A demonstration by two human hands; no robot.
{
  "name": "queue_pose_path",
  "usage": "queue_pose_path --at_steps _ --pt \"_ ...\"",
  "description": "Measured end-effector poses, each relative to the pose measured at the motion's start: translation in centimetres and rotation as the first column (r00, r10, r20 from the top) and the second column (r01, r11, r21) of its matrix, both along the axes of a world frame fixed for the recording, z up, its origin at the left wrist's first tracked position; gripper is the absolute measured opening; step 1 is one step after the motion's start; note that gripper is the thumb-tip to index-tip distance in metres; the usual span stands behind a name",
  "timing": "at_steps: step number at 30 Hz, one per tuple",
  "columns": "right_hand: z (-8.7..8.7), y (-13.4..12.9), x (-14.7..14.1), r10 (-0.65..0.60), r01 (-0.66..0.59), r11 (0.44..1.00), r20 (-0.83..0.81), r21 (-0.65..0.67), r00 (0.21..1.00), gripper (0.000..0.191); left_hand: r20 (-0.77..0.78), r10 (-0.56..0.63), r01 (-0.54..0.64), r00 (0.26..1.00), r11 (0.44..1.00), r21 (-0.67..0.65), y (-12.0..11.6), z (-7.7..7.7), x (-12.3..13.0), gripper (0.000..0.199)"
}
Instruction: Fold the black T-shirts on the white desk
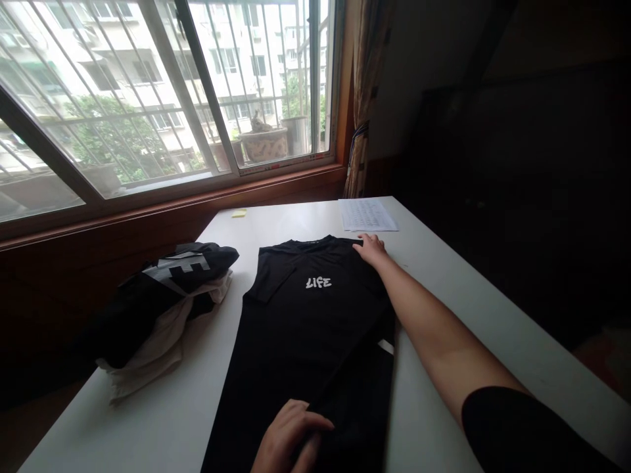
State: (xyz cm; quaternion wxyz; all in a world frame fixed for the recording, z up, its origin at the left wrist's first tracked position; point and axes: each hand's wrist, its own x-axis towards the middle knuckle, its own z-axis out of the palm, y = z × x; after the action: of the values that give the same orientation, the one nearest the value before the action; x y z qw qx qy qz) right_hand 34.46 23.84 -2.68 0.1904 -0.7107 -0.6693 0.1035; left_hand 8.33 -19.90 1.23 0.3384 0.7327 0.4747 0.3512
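A black T-shirt (290,328) with white lettering on its chest lies on the white table, collar at the far end. Its right side is turned inward, and a crease slants across the body. My left hand (296,433) is at the lower part of the shirt, fingers curled and thumb close to the index finger on the black cloth; the fingertips are partly hard to see. At the far right shoulder of the shirt, my right hand (372,251) touches the edge with its fingers apart.
A pile of black and beige clothes (167,309) sits on the left of the white table (444,282). Printed sheets of paper (367,215) and a yellow sticky note (239,213) lie at the far edge. Beyond is a barred window (197,98) with a tied curtain (359,144).
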Motion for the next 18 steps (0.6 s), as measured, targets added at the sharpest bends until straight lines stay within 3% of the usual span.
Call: queue_pose_path --at_steps 4,9,13,18 --pt "-0.5 1.1 0.6 0.022 -0.022 1.000 0.015 0.002 1.000 0.042 0.013 0.057 -0.055 0.998 0.994 -0.097 0.0 -0.1 -0.9 0.024" --pt "-0.7 1.4 3.5 0.019 -0.019 1.000 0.042 0.016 0.999 0.038 0.066 0.096 -0.075 0.993 0.958 -0.276 1.4 1.1 -1.7 0.025" --pt "-0.8 0.6 7.7 -0.037 0.035 0.999 0.061 0.029 0.997 0.038 0.084 0.048 -0.017 0.995 0.941 -0.339 4.2 1.8 -1.8 0.024" --pt "-0.9 -2.1 14.6 -0.139 0.136 0.990 0.091 0.042 0.986 0.040 0.141 -0.074 0.117 0.987 0.938 -0.325 8.1 2.5 -1.3 0.023"
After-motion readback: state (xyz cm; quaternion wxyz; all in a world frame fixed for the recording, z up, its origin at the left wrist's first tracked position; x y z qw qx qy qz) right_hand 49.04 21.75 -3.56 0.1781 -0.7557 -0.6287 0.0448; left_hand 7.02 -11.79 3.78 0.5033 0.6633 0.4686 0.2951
